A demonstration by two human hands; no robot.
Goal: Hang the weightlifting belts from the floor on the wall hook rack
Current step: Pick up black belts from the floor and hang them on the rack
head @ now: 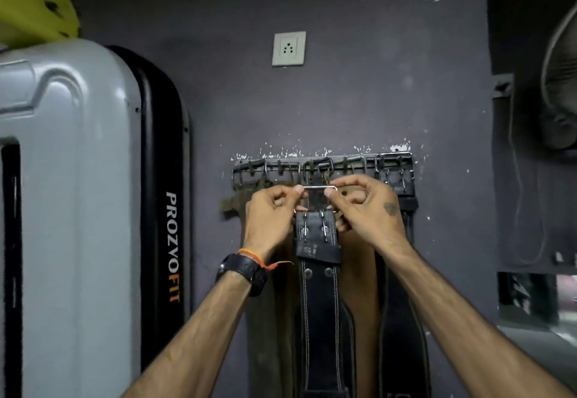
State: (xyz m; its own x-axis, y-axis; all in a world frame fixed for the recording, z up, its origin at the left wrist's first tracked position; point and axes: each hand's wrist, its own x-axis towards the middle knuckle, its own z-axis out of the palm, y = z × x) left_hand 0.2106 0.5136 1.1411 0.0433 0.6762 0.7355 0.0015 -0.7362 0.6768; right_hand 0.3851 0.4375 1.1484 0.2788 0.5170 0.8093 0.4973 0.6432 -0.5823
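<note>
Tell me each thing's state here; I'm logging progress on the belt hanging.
Black belt: held by its buckle just below the hooks, not yet hung.
Left hand: pinches the buckle.
Right hand: pinches the buckle.
Hook rack: on the wall, carrying other belts.
Wall socket: nothing plugged in.

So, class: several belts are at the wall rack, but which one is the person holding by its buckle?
The black belt with pale stitching, in the middle. The left hand and right hand pinch its silver buckle just below the hook rack; the others hang untouched.
</note>
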